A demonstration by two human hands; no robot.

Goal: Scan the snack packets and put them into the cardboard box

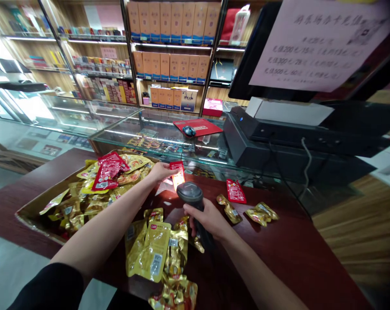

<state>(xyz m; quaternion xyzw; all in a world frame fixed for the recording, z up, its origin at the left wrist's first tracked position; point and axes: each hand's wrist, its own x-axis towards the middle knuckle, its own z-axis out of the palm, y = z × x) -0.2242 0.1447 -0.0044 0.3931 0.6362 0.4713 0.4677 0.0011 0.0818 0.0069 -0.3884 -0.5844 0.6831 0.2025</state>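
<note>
Fingertips of the left hand (pixel 161 173) are nearly closed, pinching a red packet (pixel 179 175) by its left edge over the far part of the reddish-brown table (pixel 279 258); whether its lower end touches wood is unclear. The right hand (pixel 211 217) curls firmly around the handle of a dark scanner (pixel 190 193), whose head sits just nearer than the brightly lit packet. The packet looks light, pliable and slick, apt to bend or slip; a flat edge seems the surest hold. The scanner looks rigid, smooth and easily carried by its grip. Nearer, gold pouches (pixel 156 249) overlap, their shiny foil puffed and creased. To the right lie a second red packet (pixel 236 191), glossy and flattish, and a crumpled gold pack (pixel 262 214). To the left, a shallow cardboard box (pixel 31 209) holds a slippery-looking heap. Farther off, a hard glass counter (pixel 117 125) carries a thin red mat (pixel 204 128) and a rounded mouse (pixel 188 131).
</note>
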